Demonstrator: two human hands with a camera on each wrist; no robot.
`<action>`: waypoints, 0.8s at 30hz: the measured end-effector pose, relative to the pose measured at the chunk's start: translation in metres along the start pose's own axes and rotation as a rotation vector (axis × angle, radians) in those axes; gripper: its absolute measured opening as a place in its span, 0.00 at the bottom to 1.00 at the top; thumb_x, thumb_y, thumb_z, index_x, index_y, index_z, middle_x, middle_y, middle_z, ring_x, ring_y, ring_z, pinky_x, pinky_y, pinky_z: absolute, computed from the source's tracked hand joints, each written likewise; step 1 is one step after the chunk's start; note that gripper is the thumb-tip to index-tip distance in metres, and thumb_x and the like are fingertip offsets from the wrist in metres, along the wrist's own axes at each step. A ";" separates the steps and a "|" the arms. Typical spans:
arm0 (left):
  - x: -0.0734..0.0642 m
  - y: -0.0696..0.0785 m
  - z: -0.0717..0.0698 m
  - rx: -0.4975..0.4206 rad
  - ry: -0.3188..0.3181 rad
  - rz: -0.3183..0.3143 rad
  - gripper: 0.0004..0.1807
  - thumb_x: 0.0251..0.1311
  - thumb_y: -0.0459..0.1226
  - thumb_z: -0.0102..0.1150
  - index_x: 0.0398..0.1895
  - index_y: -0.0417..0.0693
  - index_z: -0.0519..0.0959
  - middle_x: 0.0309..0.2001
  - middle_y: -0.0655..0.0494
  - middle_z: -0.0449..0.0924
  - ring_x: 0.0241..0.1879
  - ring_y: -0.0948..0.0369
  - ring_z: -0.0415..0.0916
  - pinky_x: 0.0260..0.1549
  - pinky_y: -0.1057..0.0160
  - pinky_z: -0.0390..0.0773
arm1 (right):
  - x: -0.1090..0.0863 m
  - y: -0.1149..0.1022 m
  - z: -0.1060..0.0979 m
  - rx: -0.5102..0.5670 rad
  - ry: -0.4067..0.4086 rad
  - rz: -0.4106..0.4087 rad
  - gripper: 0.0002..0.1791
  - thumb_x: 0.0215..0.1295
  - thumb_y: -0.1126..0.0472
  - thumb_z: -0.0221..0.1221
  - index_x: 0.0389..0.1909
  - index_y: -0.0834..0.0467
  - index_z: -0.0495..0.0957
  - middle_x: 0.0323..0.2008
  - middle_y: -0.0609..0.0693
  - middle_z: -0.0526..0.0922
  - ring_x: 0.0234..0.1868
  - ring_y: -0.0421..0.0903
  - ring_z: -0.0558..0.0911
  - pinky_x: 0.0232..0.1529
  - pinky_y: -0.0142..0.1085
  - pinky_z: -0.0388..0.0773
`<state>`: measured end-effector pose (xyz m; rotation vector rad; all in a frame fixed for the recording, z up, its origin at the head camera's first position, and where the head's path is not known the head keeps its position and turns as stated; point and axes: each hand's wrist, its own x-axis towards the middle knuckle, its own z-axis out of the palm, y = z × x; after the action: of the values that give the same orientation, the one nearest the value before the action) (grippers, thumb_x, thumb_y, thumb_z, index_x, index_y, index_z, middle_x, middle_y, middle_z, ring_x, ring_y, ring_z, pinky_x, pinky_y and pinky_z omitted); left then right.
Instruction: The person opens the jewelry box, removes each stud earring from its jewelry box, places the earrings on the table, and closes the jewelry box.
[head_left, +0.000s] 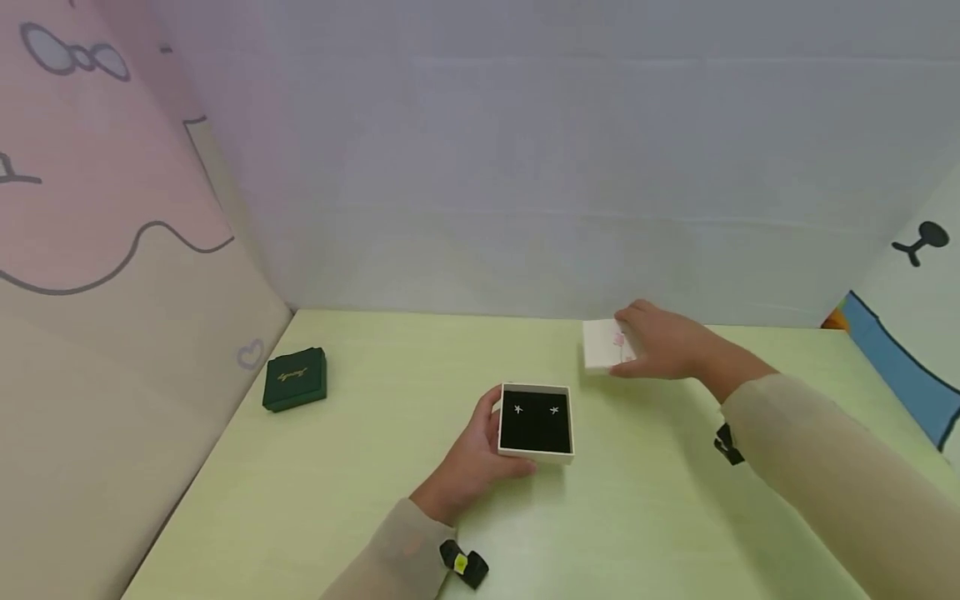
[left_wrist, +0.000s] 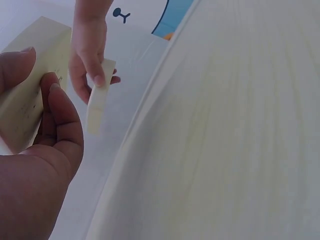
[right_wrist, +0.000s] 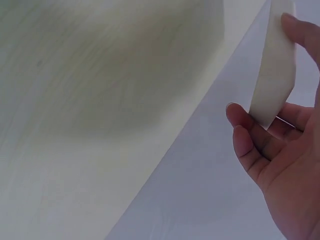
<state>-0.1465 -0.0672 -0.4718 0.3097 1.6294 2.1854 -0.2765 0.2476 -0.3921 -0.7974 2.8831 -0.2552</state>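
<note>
My left hand [head_left: 474, 457] grips the lower left side of a small white jewelry box [head_left: 551, 457], held up over the table. Inside the box a black insert [head_left: 536, 433] carries two small silver star-shaped earrings [head_left: 554, 410]. Off to the right and farther back, my right hand [head_left: 663, 342] holds a white box lid [head_left: 602, 346] with a pink print by its edges. In the right wrist view, thumb and fingers pinch opposite ends of the lid [right_wrist: 277, 70]. Seen from the left wrist, fingers curl against the underside of the box [left_wrist: 22, 107].
A dark green box [head_left: 296, 379] with gold lettering sits on the pale yellow-green table [head_left: 375, 467] at the far left. A white wall [head_left: 525, 183] closes off the back, and patterned panels [head_left: 112, 350] flank the sides.
</note>
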 end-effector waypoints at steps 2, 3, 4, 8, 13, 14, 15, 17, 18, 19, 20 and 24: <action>0.000 -0.001 0.002 -0.004 -0.006 -0.001 0.61 0.47 0.13 0.67 0.80 0.53 0.46 0.67 0.45 0.70 0.52 0.54 0.81 0.48 0.60 0.80 | 0.003 0.002 0.000 -0.007 -0.016 -0.004 0.51 0.58 0.37 0.71 0.67 0.72 0.68 0.60 0.66 0.73 0.53 0.58 0.75 0.53 0.55 0.75; 0.000 -0.001 0.003 -0.007 -0.009 0.000 0.61 0.47 0.13 0.67 0.80 0.53 0.46 0.67 0.45 0.70 0.52 0.54 0.81 0.48 0.59 0.80 | 0.005 0.003 0.000 -0.007 -0.022 -0.003 0.51 0.58 0.37 0.71 0.66 0.73 0.68 0.60 0.66 0.73 0.53 0.58 0.75 0.54 0.56 0.75; 0.000 -0.001 0.004 -0.008 -0.011 0.002 0.61 0.46 0.13 0.67 0.80 0.53 0.47 0.67 0.45 0.70 0.53 0.53 0.81 0.48 0.59 0.80 | 0.007 0.003 0.000 -0.010 -0.029 0.003 0.50 0.58 0.38 0.71 0.66 0.73 0.68 0.59 0.66 0.73 0.53 0.59 0.75 0.54 0.56 0.75; -0.001 -0.001 0.005 -0.008 -0.012 0.002 0.61 0.46 0.13 0.67 0.80 0.53 0.47 0.67 0.45 0.70 0.53 0.53 0.81 0.48 0.59 0.80 | 0.019 0.006 0.009 -0.005 -0.050 0.049 0.49 0.58 0.40 0.71 0.67 0.73 0.68 0.59 0.66 0.74 0.53 0.58 0.75 0.56 0.56 0.74; -0.002 -0.001 0.003 0.004 -0.009 -0.003 0.62 0.46 0.13 0.67 0.81 0.51 0.45 0.67 0.45 0.70 0.53 0.54 0.81 0.48 0.60 0.80 | 0.032 0.008 0.022 0.017 -0.071 0.090 0.49 0.58 0.42 0.71 0.69 0.72 0.67 0.61 0.66 0.73 0.57 0.60 0.75 0.61 0.57 0.71; -0.002 0.000 0.003 0.004 -0.011 -0.002 0.62 0.46 0.13 0.67 0.81 0.51 0.45 0.67 0.45 0.70 0.53 0.54 0.81 0.48 0.60 0.80 | 0.033 0.009 0.023 0.019 -0.078 0.106 0.49 0.58 0.42 0.72 0.69 0.72 0.67 0.62 0.66 0.73 0.57 0.60 0.75 0.62 0.57 0.71; -0.001 0.000 0.003 0.007 -0.013 -0.002 0.63 0.46 0.13 0.67 0.81 0.51 0.45 0.67 0.45 0.70 0.53 0.54 0.81 0.48 0.60 0.80 | 0.034 0.009 0.023 0.018 -0.082 0.119 0.49 0.57 0.42 0.72 0.69 0.71 0.67 0.62 0.66 0.73 0.58 0.61 0.75 0.62 0.57 0.70; -0.001 0.000 0.003 0.006 -0.017 0.006 0.63 0.46 0.14 0.67 0.82 0.50 0.44 0.67 0.46 0.71 0.53 0.53 0.81 0.48 0.60 0.80 | 0.036 0.010 0.022 0.007 -0.091 0.141 0.48 0.57 0.43 0.73 0.68 0.71 0.68 0.62 0.65 0.73 0.58 0.62 0.75 0.62 0.58 0.70; -0.001 -0.001 0.003 0.007 -0.016 0.007 0.63 0.46 0.14 0.68 0.82 0.50 0.44 0.67 0.46 0.71 0.53 0.53 0.81 0.48 0.61 0.80 | 0.036 0.011 0.022 0.003 -0.095 0.149 0.48 0.56 0.43 0.73 0.68 0.71 0.68 0.61 0.65 0.73 0.58 0.63 0.75 0.62 0.59 0.70; -0.001 -0.001 0.003 0.008 -0.016 0.007 0.63 0.46 0.14 0.68 0.82 0.51 0.44 0.67 0.46 0.71 0.53 0.53 0.81 0.48 0.61 0.80 | 0.037 0.012 0.022 0.003 -0.099 0.157 0.48 0.56 0.43 0.73 0.68 0.70 0.68 0.61 0.65 0.73 0.57 0.63 0.75 0.61 0.58 0.70; -0.001 0.000 0.003 0.008 -0.016 0.007 0.63 0.46 0.14 0.68 0.82 0.50 0.44 0.67 0.46 0.70 0.53 0.53 0.81 0.48 0.61 0.80 | 0.037 0.013 0.021 0.004 -0.103 0.162 0.47 0.56 0.43 0.73 0.68 0.70 0.69 0.61 0.64 0.73 0.57 0.62 0.75 0.62 0.58 0.70; -0.001 0.000 0.002 0.014 -0.014 0.000 0.63 0.46 0.14 0.68 0.82 0.51 0.44 0.67 0.46 0.70 0.53 0.54 0.81 0.48 0.61 0.80 | 0.040 0.014 0.022 0.015 -0.115 0.163 0.47 0.57 0.44 0.73 0.67 0.69 0.69 0.59 0.64 0.73 0.56 0.61 0.75 0.61 0.58 0.70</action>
<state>-0.1444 -0.0661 -0.4714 0.3276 1.6378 2.1682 -0.3140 0.2358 -0.4196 -0.5516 2.8132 -0.2046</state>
